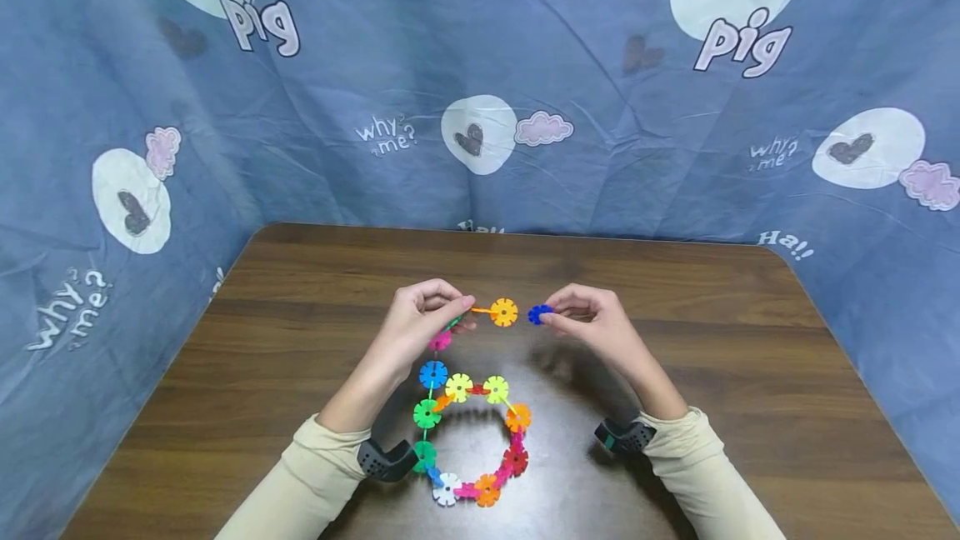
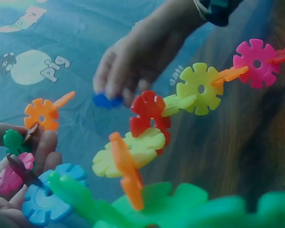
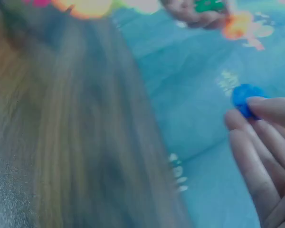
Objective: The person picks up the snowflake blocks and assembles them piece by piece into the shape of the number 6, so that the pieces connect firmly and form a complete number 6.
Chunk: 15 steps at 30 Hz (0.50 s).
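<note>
My left hand (image 1: 427, 319) grips the upper end of a chain of linked snowflake discs, near a green disc (image 2: 13, 141). A yellow-orange snowflake disc (image 1: 504, 312) sticks out to the right past its fingertips. Below that hand the chain runs down through a pink disc (image 1: 440, 341) and a blue disc (image 1: 432, 374) into a closed ring of coloured discs (image 1: 487, 490). My right hand (image 1: 592, 319) pinches a loose dark blue snowflake disc (image 1: 539, 314) between thumb and fingers. A small gap separates the dark blue disc from the yellow-orange one.
A brown wooden table (image 1: 712, 340) lies under both hands. Blue printed cloth (image 1: 585, 190) hangs behind the table and along its sides. Dark straps with small devices circle the left wrist (image 1: 386, 461) and the right wrist (image 1: 625, 436).
</note>
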Each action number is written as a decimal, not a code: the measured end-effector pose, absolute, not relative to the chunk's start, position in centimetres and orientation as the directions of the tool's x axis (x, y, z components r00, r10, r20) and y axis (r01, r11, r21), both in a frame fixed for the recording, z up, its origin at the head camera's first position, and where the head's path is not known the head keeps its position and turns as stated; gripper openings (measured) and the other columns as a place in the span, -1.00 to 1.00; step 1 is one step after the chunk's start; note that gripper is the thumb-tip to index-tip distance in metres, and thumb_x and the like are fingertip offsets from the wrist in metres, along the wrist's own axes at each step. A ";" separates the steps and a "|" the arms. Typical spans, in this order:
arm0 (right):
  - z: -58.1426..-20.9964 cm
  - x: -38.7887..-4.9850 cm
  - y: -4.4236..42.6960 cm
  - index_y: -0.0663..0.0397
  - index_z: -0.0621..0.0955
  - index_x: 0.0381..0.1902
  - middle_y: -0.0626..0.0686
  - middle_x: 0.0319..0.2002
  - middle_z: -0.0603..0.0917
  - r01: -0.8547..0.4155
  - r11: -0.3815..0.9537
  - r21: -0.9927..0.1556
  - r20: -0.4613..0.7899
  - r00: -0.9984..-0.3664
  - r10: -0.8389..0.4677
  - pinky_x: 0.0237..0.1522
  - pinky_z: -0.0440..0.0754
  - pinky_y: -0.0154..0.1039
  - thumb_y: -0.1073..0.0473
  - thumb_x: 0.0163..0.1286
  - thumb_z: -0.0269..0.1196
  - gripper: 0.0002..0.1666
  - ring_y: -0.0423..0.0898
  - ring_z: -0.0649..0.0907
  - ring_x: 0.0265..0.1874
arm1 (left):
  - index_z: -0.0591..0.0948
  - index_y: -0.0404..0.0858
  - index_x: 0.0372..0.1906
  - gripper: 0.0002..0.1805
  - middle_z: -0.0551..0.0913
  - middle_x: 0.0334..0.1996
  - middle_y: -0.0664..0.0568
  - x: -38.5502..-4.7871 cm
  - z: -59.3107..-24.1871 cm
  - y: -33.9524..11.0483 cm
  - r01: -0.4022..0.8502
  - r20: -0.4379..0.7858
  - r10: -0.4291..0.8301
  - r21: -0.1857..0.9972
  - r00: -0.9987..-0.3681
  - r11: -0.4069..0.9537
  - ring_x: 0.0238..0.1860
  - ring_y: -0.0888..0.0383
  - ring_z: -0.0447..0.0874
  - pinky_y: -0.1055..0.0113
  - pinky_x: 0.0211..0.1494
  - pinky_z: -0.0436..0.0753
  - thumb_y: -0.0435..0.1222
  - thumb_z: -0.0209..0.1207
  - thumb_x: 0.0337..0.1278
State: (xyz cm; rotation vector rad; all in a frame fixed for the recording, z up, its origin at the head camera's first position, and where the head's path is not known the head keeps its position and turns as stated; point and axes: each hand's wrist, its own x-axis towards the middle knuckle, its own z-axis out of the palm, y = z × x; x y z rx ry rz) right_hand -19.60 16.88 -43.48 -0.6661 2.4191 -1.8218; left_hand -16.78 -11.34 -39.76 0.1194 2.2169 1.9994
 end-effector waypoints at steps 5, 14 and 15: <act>-42.5 -18.5 17.2 0.39 0.67 -0.23 -0.05 -0.32 0.86 -0.322 0.104 -0.941 0.283 -0.918 -0.278 -0.32 0.82 -0.17 0.45 0.29 0.41 -0.87 -0.22 0.83 -0.39 | 0.68 -0.32 -0.17 -0.74 0.84 -0.40 0.08 -16.7 -39.9 -11.3 -0.040 -0.051 0.137 0.996 -0.989 0.080 -0.19 -0.14 0.87 0.41 -0.38 0.68 -0.17 0.35 0.33; -42.0 -17.6 16.1 0.36 0.68 -0.26 -0.08 -0.34 0.85 -0.378 0.080 -0.923 0.344 -0.899 -0.271 -0.34 0.81 -0.21 0.47 0.26 0.42 -0.88 -0.25 0.81 -0.43 | 0.68 -0.37 -0.15 -0.71 0.84 -0.42 0.09 -16.4 -40.0 -10.6 -0.050 -0.057 0.147 0.998 -0.988 0.049 -0.30 0.08 0.87 0.44 -0.47 0.61 -0.18 0.35 0.33; -42.0 -17.6 16.1 0.36 0.68 -0.26 0.00 -0.34 0.85 -0.387 0.080 -0.919 0.354 -0.897 -0.264 -0.35 0.81 -0.22 0.48 0.25 0.42 -0.88 -0.26 0.80 -0.44 | 0.68 -0.38 -0.14 -0.70 0.84 -0.42 0.09 -16.4 -40.0 -10.5 -0.049 -0.056 0.151 0.998 -0.987 0.049 -0.30 0.07 0.87 0.44 -0.43 0.64 -0.18 0.35 0.33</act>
